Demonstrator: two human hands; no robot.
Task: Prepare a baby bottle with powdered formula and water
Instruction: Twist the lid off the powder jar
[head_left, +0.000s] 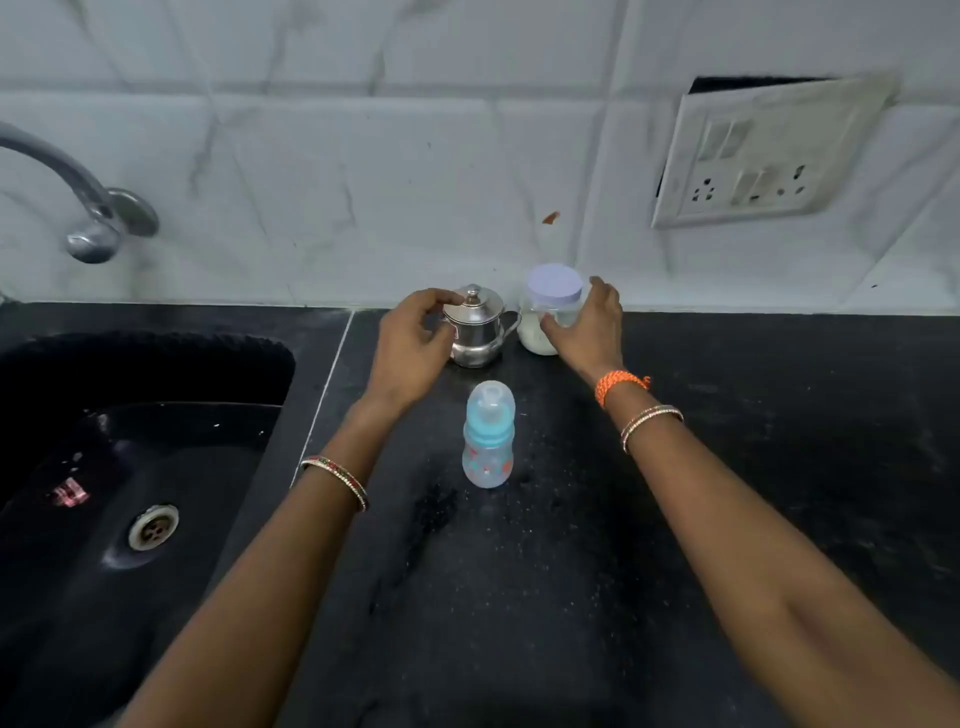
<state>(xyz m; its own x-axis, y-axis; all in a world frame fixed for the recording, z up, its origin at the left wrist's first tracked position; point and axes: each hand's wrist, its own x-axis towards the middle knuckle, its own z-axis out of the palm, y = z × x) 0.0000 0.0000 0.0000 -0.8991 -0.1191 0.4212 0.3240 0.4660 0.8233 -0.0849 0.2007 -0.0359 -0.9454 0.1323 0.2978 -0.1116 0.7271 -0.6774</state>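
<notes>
Bottle (488, 436) is standing upright on the black counter (727, 467), cap on, blue collar, pretty much dead center between both forearms and touched by neither hand. Behind it, near the tiled wall, there's a little steel pot (477, 327) with a knobbed lid and right beside that a clear jar (550, 312) with a pale purple lid and white powder in the bottom. Left hand (410, 348) is curled around the pot's left side, fingers at the lid rim, though honestly can't tell if it's actually gripping. Right hand (587, 327) is wrapped on the jar's right side, thumb across the front. Black sink (145, 441) and tap (78, 197) off to the left, switchboard (763, 156) up on the wall.
</notes>
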